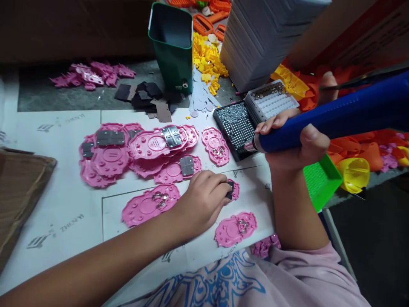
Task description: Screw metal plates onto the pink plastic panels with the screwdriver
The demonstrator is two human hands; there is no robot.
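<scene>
My right hand [297, 143] is wrapped round a blue electric screwdriver [338, 115]. The driver's tip is at the near edge of a black screw tray [234, 123] with rows of holes and loose screws. My left hand [206, 200] is closed over a pink plastic part [235, 190], most of it hidden under the fingers. On that part a dark plate [230, 189] shows at the fingertips. Pink parts with small metal pieces on them lie near the left hand: one on its left [150, 204], one closer to me [236, 229] and one beyond [216, 146].
Stacked pink parts [156, 145] with dark plates lie at the left. Behind them are black plates [143, 96], a green bin [172, 55], yellow pieces [207, 59] and a tall grey stack [255, 47]. Cardboard [22, 192] borders the left; a green basket [322, 179] sits right.
</scene>
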